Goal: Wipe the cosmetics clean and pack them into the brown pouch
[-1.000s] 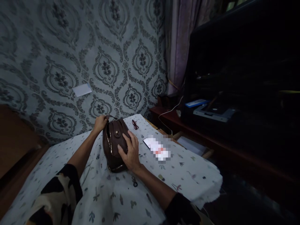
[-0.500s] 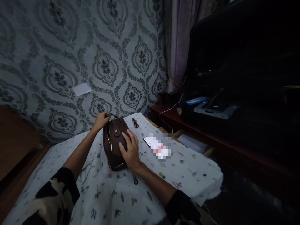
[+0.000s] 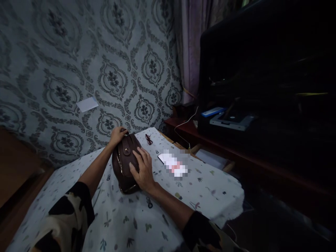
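Observation:
A dark brown bag (image 3: 126,164) with gold zips and a small clasp rests on a white cloth (image 3: 139,224) printed with leaves. At the bag's far top end my left hand (image 3: 118,135) has its fingers bent together by the top handle; what they pinch is too small to make out. My right hand (image 3: 144,168) lies spread on the bag's right side, its thumb and fingers apart. Right of the bag lies a phone (image 3: 173,164) with a lit, blurred screen. Dark red glasses (image 3: 148,139) lie beyond my right hand.
Patterned wallpaper with a white switch plate (image 3: 87,104) rises behind. A dark red shelf (image 3: 181,126) at the right bears a cable, a blue item (image 3: 214,111) and a grey device (image 3: 231,122). Brown furniture (image 3: 18,164) stands at left.
The view has shifted slightly. My left hand has moved a little right along the bag's top end, towards the handle. My right hand stays spread on the bag's side.

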`<state>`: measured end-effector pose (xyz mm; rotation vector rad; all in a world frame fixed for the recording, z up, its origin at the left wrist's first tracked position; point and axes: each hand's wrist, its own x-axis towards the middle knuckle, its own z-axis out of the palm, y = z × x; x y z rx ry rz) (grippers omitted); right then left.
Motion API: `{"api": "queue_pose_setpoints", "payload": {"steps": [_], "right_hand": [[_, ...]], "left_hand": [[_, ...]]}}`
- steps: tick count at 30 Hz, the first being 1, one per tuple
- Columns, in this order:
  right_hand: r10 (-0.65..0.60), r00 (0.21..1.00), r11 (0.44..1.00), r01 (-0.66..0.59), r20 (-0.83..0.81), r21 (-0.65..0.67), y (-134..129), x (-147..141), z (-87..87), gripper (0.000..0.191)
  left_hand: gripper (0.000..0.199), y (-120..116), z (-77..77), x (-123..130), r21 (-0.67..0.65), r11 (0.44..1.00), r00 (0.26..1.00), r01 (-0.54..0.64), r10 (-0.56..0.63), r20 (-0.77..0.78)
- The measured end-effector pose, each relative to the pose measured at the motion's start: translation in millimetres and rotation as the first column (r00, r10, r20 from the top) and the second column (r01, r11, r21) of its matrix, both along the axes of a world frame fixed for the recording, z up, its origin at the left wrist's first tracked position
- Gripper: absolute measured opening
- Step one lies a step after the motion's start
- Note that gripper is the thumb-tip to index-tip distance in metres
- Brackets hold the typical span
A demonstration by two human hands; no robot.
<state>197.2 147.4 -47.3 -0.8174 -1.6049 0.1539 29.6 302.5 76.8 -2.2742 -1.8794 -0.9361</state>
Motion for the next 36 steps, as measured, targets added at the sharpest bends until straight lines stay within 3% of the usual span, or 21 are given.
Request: {"api": "queue_pose_setpoints", "payload": {"steps": [11,16,21,26,36], "right_hand": [[-0.016,0.999,1.0,0.016,0.037,-0.006,3.9,-1.8,-4.4,0.042],[-0.059,0.997,0.998,0.058,0.043,0.013,1.9,-1.3,-1.0,0.039],[-0.128,0.984,0.989,0.117,0.123,0.093,-4.2,-3.6,-0.7,0.051],[-0.124,0.976,0.982,0.094,0.18,0.162,-7.7,-6.9,-4.4,0.067],[-0.157,0.97,0.974,0.121,0.183,0.192,-6.5,-8.0,-4.7,0.055]], "left_hand": [[0.034,-33.0,-7.0,0.3,0.085,0.992,0.991,0.092,-0.1,0.093],[0.033,-32.1,-4.3,-9.8,0.055,0.99,0.985,0.132,-0.138,0.104],[0.025,-29.1,5.4,-29.2,0.004,0.997,0.994,0.074,-0.074,0.085],[0.015,-39.6,2.0,-38.5,0.003,1.0,0.999,0.009,-0.009,0.038],[0.014,-60.9,1.2,-26.0,0.09,0.994,0.998,-0.065,0.067,-0.015]]}}
